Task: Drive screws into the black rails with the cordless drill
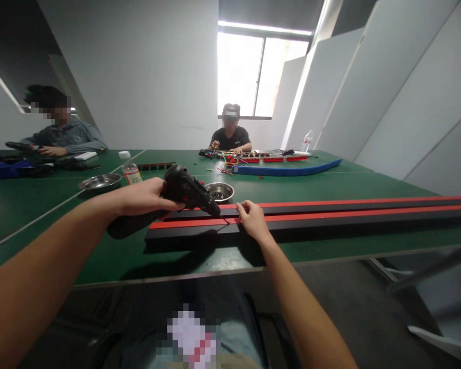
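Observation:
My left hand (148, 196) is wrapped round a black cordless drill (190, 189), tilted so its thin bit points down and to the right. The tip of the bit is close to the front black-and-red bar (311, 220); whether it touches cannot be made out. Just right of the bit, my right hand (251, 220) has thumb and forefinger pinched together above the bars. Anything between those fingertips is too small to make out. A second black-and-red bar (330, 203) lies parallel behind the first. Behind the drill's nose stands a metal bowl (220, 191) with small dark pieces in it.
On the green table (292, 187) are a shallow metal dish (100, 182) and a bottle (130, 169) to the left. A long blue strip (288, 168) and wires lie farther back. One person (230, 130) sits opposite, another (65, 133) at the far left.

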### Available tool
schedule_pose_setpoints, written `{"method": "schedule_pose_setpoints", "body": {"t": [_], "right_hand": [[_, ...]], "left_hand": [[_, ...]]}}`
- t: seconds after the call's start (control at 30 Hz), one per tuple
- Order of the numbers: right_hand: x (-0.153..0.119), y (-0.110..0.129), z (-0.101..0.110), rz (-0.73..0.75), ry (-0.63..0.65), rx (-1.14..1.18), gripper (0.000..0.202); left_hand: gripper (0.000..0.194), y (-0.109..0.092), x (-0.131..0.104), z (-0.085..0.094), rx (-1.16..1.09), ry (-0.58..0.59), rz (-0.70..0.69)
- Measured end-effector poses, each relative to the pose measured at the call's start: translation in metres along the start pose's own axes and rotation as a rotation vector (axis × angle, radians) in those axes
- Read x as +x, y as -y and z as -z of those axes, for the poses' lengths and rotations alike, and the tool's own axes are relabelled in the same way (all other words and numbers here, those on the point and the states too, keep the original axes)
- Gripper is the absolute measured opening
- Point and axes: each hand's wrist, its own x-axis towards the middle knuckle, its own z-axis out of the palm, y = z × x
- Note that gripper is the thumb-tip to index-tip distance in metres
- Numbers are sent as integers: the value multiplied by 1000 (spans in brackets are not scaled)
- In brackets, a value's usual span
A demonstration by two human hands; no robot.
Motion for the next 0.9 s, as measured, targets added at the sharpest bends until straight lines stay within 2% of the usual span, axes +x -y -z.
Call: {"method": "schedule_pose_setpoints", "body": {"t": [0.13, 0.27, 0.43, 0.53, 0.67, 0.73, 0.83, 0.9], "right_hand": [[-1, 1, 1, -8, -17, -17, 33], [-2, 3, 2, -21, -12, -14, 30], [-2, 5, 1, -30, 13, -52, 29], [-3, 6, 1, -48, 26, -84, 27], [-3, 8, -1, -55, 33, -103, 24], [-3, 9, -1, -49, 39, -95, 25], [-4, 11, 7, -34, 73, -112, 24], [-6, 9, 21, -20, 105, -204, 22]], "left_hand": [[37, -26, 17, 12, 152, 126, 20], [37, -49, 32, 22, 189, 218, -24], [34, -65, 37, 21, 204, 232, 15], [34, -70, 38, 20, 181, 236, -6], [34, -79, 46, 22, 279, 252, -24], [33, -85, 51, 20, 377, 203, -27], [37, -95, 56, 11, 566, -20, -125], [41, -100, 55, 0, 678, -156, -200]]}}
